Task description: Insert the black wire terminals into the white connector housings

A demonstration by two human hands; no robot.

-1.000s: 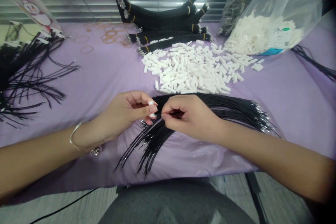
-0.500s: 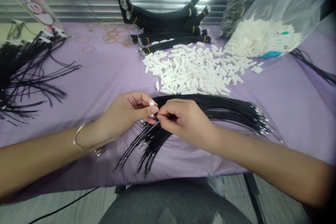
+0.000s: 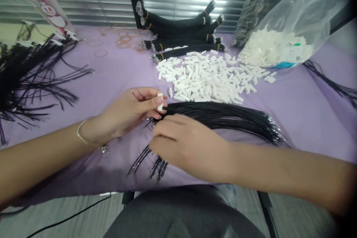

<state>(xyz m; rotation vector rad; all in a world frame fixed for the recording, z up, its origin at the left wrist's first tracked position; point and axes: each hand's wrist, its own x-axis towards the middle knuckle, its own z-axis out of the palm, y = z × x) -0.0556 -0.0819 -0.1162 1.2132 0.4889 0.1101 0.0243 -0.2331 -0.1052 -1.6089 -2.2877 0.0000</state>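
Note:
My left hand [image 3: 131, 113] pinches a small white plastic connector [image 3: 160, 101] between thumb and forefinger, held just above a fan of thin black wires [image 3: 223, 117] with metal tips. My right hand [image 3: 185, 145] lies palm down over the near ends of those wires, its fingers curled and partly blurred; what they grip is hidden. A pile of the same white connectors [image 3: 208, 78] lies just beyond the wires on the purple tablecloth [image 3: 117, 74].
A clear bag of white connectors [image 3: 281, 44] leans at the back right. Banded bundles of black wires [image 3: 181, 33] lie at the back centre. Loose black wires [image 3: 30, 74] spread at the left, with rubber bands [image 3: 122, 39] behind them. The table's front edge is close to my lap.
My right hand has dropped from the connector down and toward me onto the wire ends. My left hand still holds the connector, slightly raised. The view has tilted down a little.

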